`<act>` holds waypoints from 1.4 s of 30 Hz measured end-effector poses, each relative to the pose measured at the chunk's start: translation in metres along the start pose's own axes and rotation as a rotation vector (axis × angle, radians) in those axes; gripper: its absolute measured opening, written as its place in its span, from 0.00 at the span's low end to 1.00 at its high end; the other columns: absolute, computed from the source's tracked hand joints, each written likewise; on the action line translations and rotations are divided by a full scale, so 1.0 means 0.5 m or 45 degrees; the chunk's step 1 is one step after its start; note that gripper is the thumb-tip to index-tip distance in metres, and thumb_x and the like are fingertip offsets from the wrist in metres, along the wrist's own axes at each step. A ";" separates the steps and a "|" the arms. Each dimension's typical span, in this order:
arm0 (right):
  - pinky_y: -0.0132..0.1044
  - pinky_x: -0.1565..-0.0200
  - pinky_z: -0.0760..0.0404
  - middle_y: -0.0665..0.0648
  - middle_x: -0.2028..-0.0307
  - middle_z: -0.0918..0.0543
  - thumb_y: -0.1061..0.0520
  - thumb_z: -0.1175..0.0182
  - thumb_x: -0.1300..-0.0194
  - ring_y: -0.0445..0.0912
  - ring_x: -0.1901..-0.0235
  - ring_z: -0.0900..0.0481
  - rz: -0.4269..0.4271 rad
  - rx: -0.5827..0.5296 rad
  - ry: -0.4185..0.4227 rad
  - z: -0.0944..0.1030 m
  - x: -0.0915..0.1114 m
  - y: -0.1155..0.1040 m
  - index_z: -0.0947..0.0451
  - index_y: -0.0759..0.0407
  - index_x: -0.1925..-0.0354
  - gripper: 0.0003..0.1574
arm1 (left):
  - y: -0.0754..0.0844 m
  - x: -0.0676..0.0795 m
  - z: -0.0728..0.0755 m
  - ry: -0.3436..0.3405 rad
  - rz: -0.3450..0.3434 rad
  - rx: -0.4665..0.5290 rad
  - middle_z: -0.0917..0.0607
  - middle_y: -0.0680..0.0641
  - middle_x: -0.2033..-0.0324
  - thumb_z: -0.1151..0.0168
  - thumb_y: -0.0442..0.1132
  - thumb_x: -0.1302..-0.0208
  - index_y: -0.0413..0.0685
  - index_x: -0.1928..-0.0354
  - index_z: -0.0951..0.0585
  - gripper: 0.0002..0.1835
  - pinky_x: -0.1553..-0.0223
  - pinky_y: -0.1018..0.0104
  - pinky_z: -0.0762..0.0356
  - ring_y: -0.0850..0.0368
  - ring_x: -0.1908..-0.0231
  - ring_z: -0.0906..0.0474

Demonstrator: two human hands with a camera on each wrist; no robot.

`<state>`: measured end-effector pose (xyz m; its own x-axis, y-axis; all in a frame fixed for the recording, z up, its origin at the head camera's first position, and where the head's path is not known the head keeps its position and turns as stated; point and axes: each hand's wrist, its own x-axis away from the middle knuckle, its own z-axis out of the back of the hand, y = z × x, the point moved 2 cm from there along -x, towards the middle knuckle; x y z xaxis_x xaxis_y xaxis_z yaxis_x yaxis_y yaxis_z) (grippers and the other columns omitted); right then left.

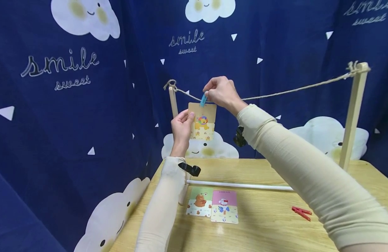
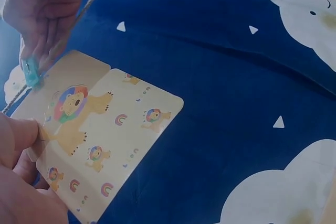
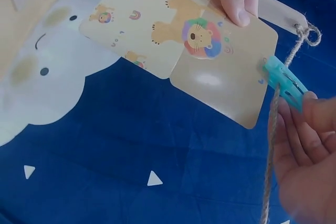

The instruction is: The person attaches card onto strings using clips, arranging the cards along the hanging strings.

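A card with a colourful-maned lion point(image 1: 202, 122) is held up at the twine point(image 1: 282, 92), its left edge pinched between the thumb and fingers of my left hand point(image 1: 182, 127). Above it, my right hand point(image 1: 221, 91) pinches a light blue clothespin point(image 1: 203, 99) by its upper end. In the right wrist view the clothespin point(image 3: 286, 81) sits over the card's top edge, with the twine point(image 3: 271, 166) running beside it. The left wrist view shows the lion card point(image 2: 100, 129) tilted, the left thumb on its face.
Two picture cards, one with a bear point(image 1: 199, 202) and one with a rabbit point(image 1: 224, 206), lie on the wooden table point(image 1: 260, 217). A red clothespin point(image 1: 302, 212) lies to their right. Wooden posts point(image 1: 353, 115) hold the twine; a white rod point(image 1: 241, 184) crosses low between them.
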<state>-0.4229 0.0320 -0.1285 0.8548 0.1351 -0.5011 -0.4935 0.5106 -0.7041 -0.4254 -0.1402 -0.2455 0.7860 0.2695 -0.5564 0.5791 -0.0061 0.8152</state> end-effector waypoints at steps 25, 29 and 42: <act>0.44 0.49 0.15 0.56 0.54 0.13 0.54 0.39 0.33 0.48 0.58 0.14 0.015 0.065 -0.052 0.002 0.008 -0.006 0.15 0.58 0.45 0.20 | 0.005 0.001 -0.004 0.013 -0.011 -0.038 0.09 0.40 0.55 0.34 0.35 0.28 0.40 0.48 0.12 0.11 0.61 0.71 0.20 0.59 0.60 0.15; 0.45 0.46 0.16 0.56 0.51 0.13 0.52 0.39 0.31 0.47 0.55 0.14 -0.002 0.066 -0.081 0.004 0.008 -0.006 0.16 0.57 0.42 0.22 | 0.007 0.001 -0.003 0.008 -0.035 -0.041 0.10 0.39 0.55 0.34 0.34 0.29 0.39 0.49 0.12 0.11 0.59 0.71 0.20 0.60 0.60 0.15; 0.46 0.42 0.19 0.56 0.47 0.12 0.50 0.37 0.31 0.47 0.50 0.14 0.006 0.092 -0.089 0.011 0.012 -0.005 0.18 0.57 0.38 0.26 | 0.012 0.003 0.001 -0.008 -0.074 -0.056 0.10 0.36 0.58 0.33 0.33 0.31 0.34 0.50 0.14 0.11 0.58 0.71 0.21 0.61 0.62 0.17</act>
<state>-0.4153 0.0363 -0.1269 0.8627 0.1957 -0.4663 -0.4870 0.5694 -0.6623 -0.4209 -0.1402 -0.2415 0.7525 0.2624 -0.6041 0.6141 0.0519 0.7875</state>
